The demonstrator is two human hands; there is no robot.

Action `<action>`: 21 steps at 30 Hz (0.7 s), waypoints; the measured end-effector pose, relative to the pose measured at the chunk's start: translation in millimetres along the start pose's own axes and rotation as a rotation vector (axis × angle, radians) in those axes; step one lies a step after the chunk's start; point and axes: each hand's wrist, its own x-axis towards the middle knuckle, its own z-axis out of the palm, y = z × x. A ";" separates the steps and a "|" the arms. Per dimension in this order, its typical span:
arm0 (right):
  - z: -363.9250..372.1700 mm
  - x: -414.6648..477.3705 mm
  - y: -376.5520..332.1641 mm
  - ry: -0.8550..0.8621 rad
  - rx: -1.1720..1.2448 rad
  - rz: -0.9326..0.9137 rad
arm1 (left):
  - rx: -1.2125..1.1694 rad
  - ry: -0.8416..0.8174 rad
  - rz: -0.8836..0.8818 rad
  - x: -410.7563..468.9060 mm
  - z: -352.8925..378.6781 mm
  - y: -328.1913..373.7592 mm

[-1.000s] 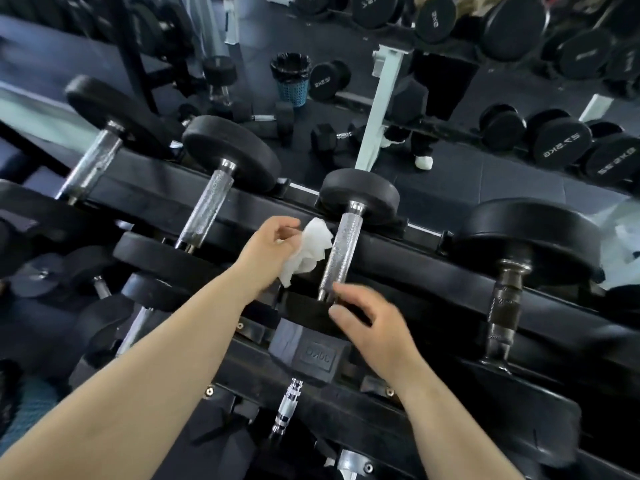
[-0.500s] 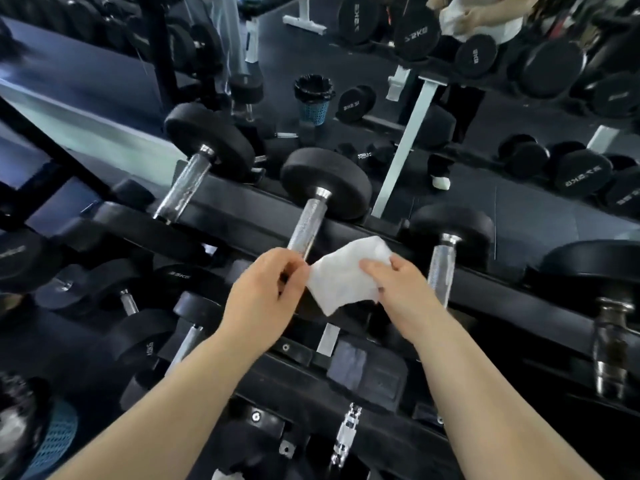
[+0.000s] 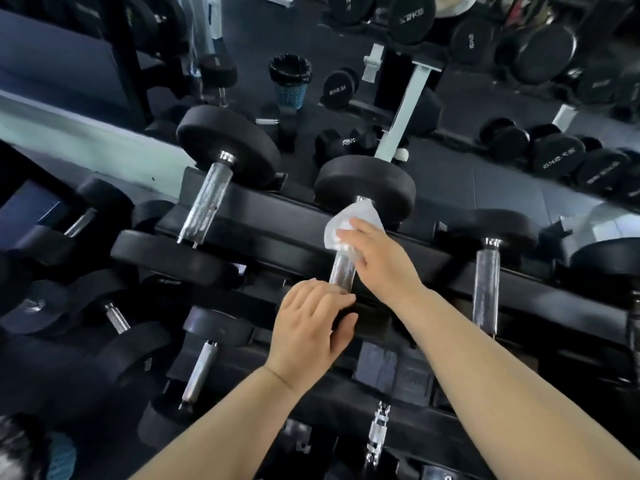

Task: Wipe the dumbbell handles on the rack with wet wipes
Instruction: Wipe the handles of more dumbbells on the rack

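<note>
A black rack [image 3: 277, 233] carries a row of dumbbells with knurled chrome handles. My right hand [image 3: 377, 258] presses a white wet wipe [image 3: 341, 221] round the top of the middle dumbbell's handle [image 3: 343, 273], just under its far black head [image 3: 365, 188]. My left hand [image 3: 308, 332] grips that dumbbell's near black head, which it mostly hides. Another dumbbell handle [image 3: 204, 202] lies to the left and a third [image 3: 486, 289] to the right.
Lower tiers of the rack hold smaller dumbbells [image 3: 199, 372] below my arms. A mirror behind the rack shows a blue bin with a black liner [image 3: 291, 83], a white bench frame [image 3: 401, 112] and more dumbbells [image 3: 561, 161] on the dark floor.
The wipe, held between both hands half a second ago, is now in my right hand alone on the handle. My left hand has dropped to the dumbbell's near head.
</note>
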 end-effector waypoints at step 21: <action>7.7 1.1 40.5 -0.026 -0.063 -0.558 | 0.141 0.025 0.047 -3.7 4.2 -0.7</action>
